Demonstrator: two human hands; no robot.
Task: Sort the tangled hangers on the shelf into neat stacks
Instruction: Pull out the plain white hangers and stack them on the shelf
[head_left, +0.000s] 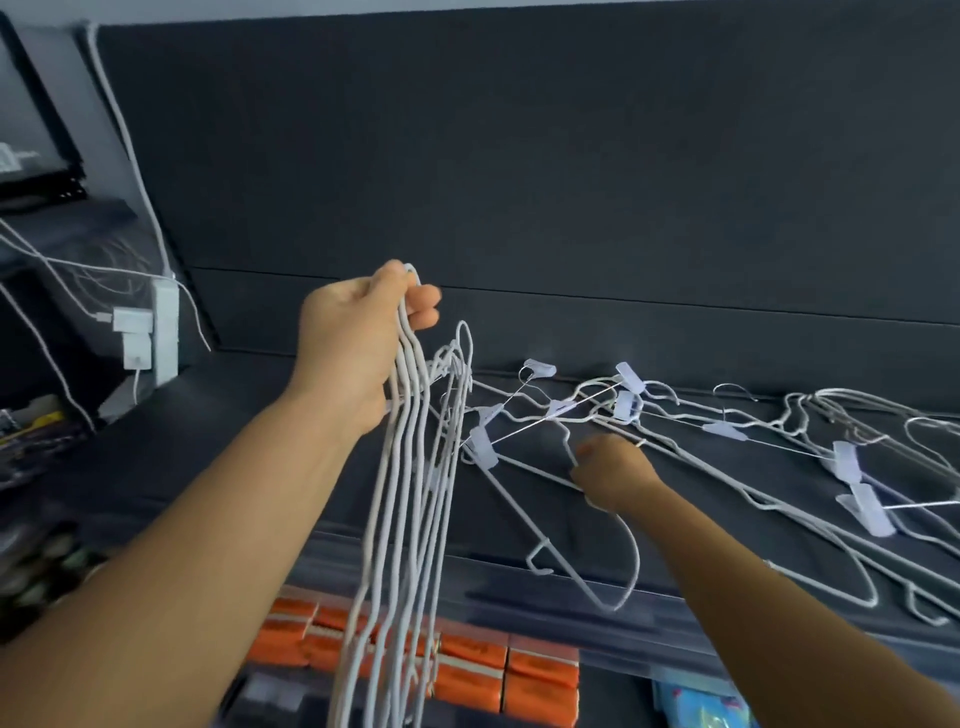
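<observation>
My left hand (358, 343) is raised above the dark shelf (218, 415) and grips the hooks of a bundle of white wire hangers (400, 519) that dangles down past the shelf's front edge. My right hand (613, 475) rests on the shelf, fingers closed around the neck of one white hanger (582, 561) lying with its body over the front edge. A tangle of white hangers with pale clips (727, 431) spreads across the shelf to the right of both hands.
Behind the shelf rises a dark padded wall (519, 182). A white power strip with plugs and cables (150, 332) stands at the left. Below the shelf, orange packets (493, 670) fill a clear bin. Clutter lies at the far left.
</observation>
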